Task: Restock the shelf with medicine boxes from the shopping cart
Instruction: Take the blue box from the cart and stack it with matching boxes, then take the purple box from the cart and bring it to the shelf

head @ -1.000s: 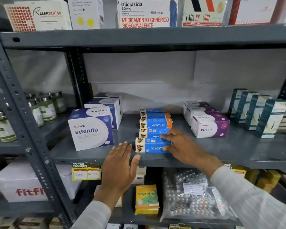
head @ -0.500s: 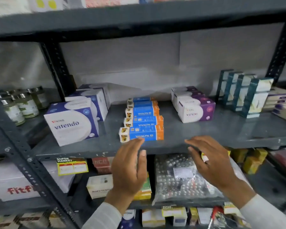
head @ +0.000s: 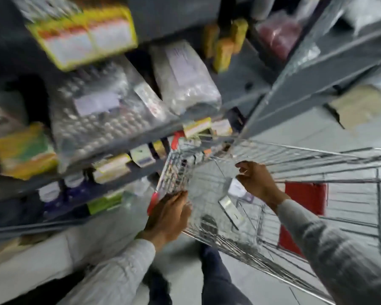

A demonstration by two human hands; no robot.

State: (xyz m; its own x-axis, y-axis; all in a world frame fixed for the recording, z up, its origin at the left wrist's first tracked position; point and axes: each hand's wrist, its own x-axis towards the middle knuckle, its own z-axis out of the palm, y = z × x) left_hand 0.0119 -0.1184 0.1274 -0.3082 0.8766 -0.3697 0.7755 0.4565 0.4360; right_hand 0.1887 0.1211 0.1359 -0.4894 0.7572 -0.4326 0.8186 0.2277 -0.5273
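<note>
The view is blurred and points down into a wire shopping cart point(head: 295, 150) standing beside the grey shelf unit point(head: 240, 84). My right hand point(head: 256, 183) hangs inside the cart with fingers curled and apart, just above a white and purple medicine box point(head: 234, 188); it holds nothing. A second flat box point(head: 228, 209) lies on the cart floor below it. My left hand point(head: 169, 214) sits at the cart's near left corner, fingers stretched against the wire wall by a red corner piece point(head: 152, 204), with nothing in it.
Clear bags of blister packs point(head: 101, 119) and yellow boxes point(head: 222, 53) fill the lower shelves to the left. A red seat flap point(head: 304, 199) is at the cart's right end. My leg point(head: 216, 271) stands on grey floor beside the cart.
The view has swung down from the shelf with the blue Vivalyn boxes to the cart. Both hands left the shelf edge; the right one now reaches into the cart.
</note>
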